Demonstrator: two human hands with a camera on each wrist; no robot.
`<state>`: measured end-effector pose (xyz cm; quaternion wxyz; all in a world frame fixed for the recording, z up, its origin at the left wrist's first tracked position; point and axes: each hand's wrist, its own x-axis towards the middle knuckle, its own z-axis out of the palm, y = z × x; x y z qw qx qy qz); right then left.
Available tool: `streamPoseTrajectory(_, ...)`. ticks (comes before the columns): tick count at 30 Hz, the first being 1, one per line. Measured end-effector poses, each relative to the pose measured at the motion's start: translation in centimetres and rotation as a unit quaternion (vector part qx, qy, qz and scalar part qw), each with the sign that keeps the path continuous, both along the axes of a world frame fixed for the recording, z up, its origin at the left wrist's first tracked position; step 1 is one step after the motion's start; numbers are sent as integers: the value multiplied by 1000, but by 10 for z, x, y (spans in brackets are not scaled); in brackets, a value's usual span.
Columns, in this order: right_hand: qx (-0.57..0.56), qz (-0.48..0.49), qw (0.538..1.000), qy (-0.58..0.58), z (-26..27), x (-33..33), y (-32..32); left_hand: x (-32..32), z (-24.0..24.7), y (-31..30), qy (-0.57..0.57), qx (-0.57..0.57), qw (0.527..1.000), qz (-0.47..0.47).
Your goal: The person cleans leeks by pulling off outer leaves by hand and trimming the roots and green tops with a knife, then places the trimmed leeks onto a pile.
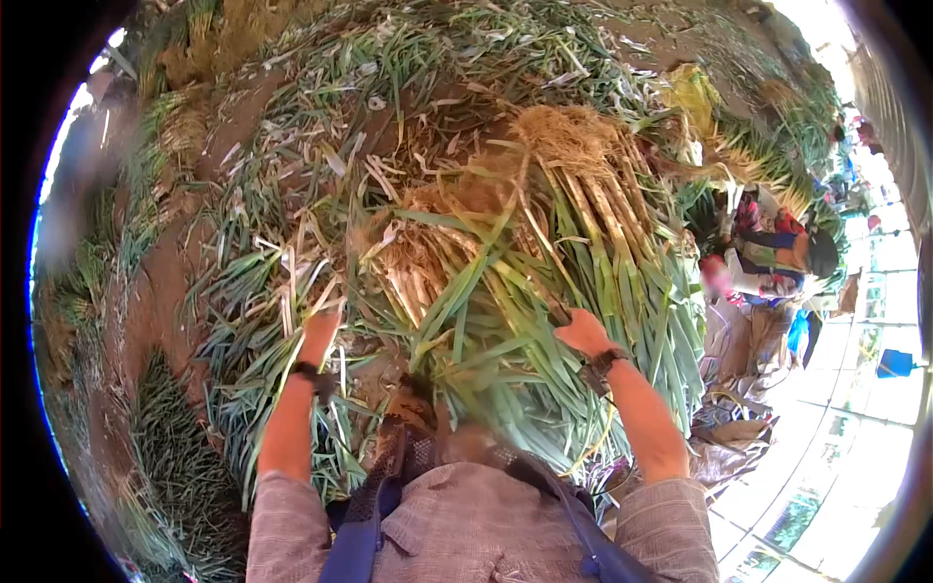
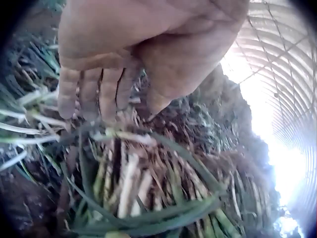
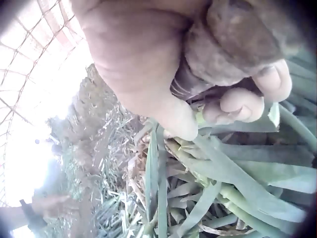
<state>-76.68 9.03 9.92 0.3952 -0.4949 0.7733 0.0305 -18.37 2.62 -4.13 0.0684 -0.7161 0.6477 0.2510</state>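
Observation:
Bundles of leek-like plants (image 1: 593, 209), with pale stems, brown roots and long flat green leaves, lie in front of the person. My right hand (image 1: 587, 335) is over the leaves of the right bundle. In the right wrist view its fingers are curled toward the thumb, and a bit of green leaf (image 3: 200, 117) shows between them. At the left, my left hand (image 1: 321, 325) is beside a smaller bundle (image 1: 413, 277). Its fingers (image 2: 106, 94) hang extended in the left wrist view, palm showing, over pale stems (image 2: 130, 183), with nothing gripped.
Loose leaves (image 1: 398, 73) and stalks litter the soil (image 1: 190, 243) all around. A dark green heap (image 1: 180, 437) lies at the lower left. Another person (image 1: 777, 257) sits at the right, near a brown sheet (image 1: 734, 432). A blue container (image 1: 895, 363) is at far right.

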Motion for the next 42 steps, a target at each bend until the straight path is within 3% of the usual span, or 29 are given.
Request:
streamPoseTrajectory(2,11,27,1000,-6,5,18,-11,-87,14,5,319,29,937,139)
streamPoseTrajectory(4,-4,121,991,-58,-1,26,-16,-166,41,-4,197,15,974,114)
streamPoseTrajectory(5,21,43,994,-103,2,29,-21,-192,42,-13,205,24,974,93)
streamPoseTrajectory(9,73,-14,994,-82,1,20,-16,-256,10,-50,249,51,967,19)
streamPoseTrajectory(11,1,-16,987,-163,-1,21,-3,-277,-4,-72,246,129,959,-59)
streamPoseTrajectory(14,7,-59,987,-150,-8,25,19,-305,-10,-87,293,112,949,-30)
streamPoseTrajectory(16,0,-107,979,-176,-15,30,39,-317,0,-90,305,123,944,-32)
streamPoseTrajectory(18,-40,-218,944,-243,-14,39,52,-333,22,-83,403,176,898,-27)
streamPoseTrajectory(21,-8,-204,963,-176,12,46,65,-344,51,-35,532,212,819,30)
streamPoseTrajectory(25,-14,-146,987,-63,32,54,113,-341,48,55,507,251,822,56)
streamPoseTrajectory(27,-66,-102,992,-19,35,63,144,-340,44,84,486,278,825,68)
streamPoseTrajectory(29,-40,-79,996,8,31,72,174,-337,45,106,488,290,816,108)
streamPoseTrajectory(32,-41,-59,997,9,30,80,201,-331,51,113,501,315,799,106)
streamPoseTrajectory(34,-42,-56,998,-1,32,82,207,-326,50,119,501,293,812,61)
streamPoseTrajectory(39,-27,-59,998,-16,25,81,192,-323,69,134,516,307,790,127)
streamPoseTrajectory(42,-14,-65,998,-14,23,82,186,-331,76,148,508,276,809,109)
